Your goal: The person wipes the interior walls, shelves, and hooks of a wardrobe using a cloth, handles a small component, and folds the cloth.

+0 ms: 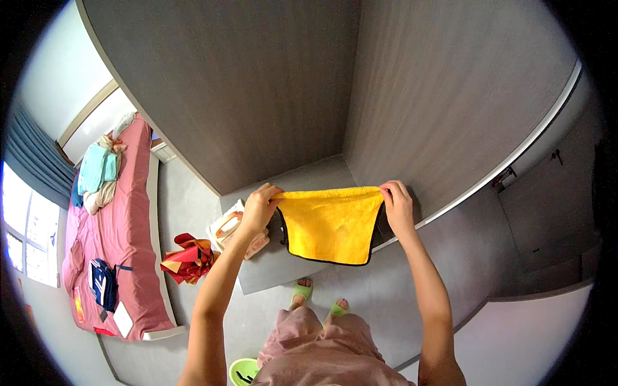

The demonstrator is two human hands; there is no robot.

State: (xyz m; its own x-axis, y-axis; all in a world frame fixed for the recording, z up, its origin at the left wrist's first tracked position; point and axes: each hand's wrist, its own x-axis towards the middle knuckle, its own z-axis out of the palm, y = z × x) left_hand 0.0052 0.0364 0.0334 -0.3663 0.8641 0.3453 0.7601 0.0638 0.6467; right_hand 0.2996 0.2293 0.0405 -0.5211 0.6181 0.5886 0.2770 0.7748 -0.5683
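Cloth of yellow plush with a black edge (331, 226) hangs just below the middle of the head view, stretched between the person's two hands; take it as the hub of the dial. At its 10 o'clock corner the left hand (259, 204) pinches the top edge, and at its 2 o'clock corner the right hand (398, 203) does the same, so the upper rim runs nearly straight and the lower part drops loose. The hands stand well apart, closed on the fabric. Dark wood-grain panels (244, 83) rise from 11 to 1 o'clock and meet in a corner. Toward 9 o'clock, partly behind the left forearm, sits a white and tan bundle (222, 222), its exact kind unclear, with a crumpled red and gold bundle (188, 260) beside it nearer 8 o'clock. Farther off at 9 o'clock stands a bed with a pink sheet (136, 244); it bears a turquoise folded textile (96, 170) toward 10 o'clock and a navy bundle with white stripes (103, 283) toward 8. Lime-green slippers (337, 311) on the person's feet show at 6 o'clock, and a pale green basin (235, 368) shows at 7.
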